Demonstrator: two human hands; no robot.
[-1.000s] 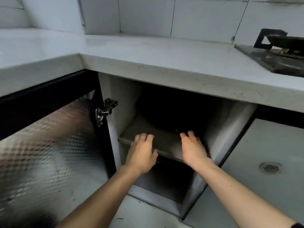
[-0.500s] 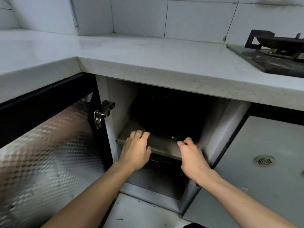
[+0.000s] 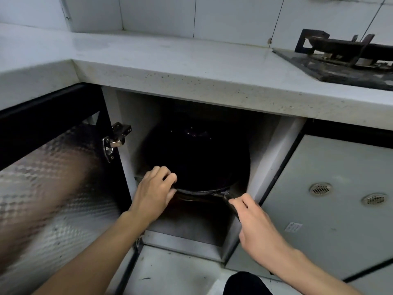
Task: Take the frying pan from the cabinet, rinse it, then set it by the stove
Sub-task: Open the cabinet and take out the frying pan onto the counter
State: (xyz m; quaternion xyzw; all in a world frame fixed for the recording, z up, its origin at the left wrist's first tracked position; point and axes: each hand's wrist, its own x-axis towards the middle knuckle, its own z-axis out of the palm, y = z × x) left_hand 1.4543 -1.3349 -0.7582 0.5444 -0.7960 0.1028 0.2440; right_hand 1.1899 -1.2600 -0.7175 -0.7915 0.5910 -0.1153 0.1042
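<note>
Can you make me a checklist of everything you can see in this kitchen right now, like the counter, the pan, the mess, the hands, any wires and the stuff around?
Surface: pale speckled counter, bare where it shows, some faint stains.
Job's things: dark frying pan tilted on the shelf inside the open cabinet; its handle points out toward the right.
Clutter: nothing seen.
Hands: left hand grips the pan's front rim; right hand holds the handle.
Cables: nothing seen.
Surroundings: black stove on the counter at right, white wall tiles, open door with patterned lining at left, closed door with two round vents at right.
</note>
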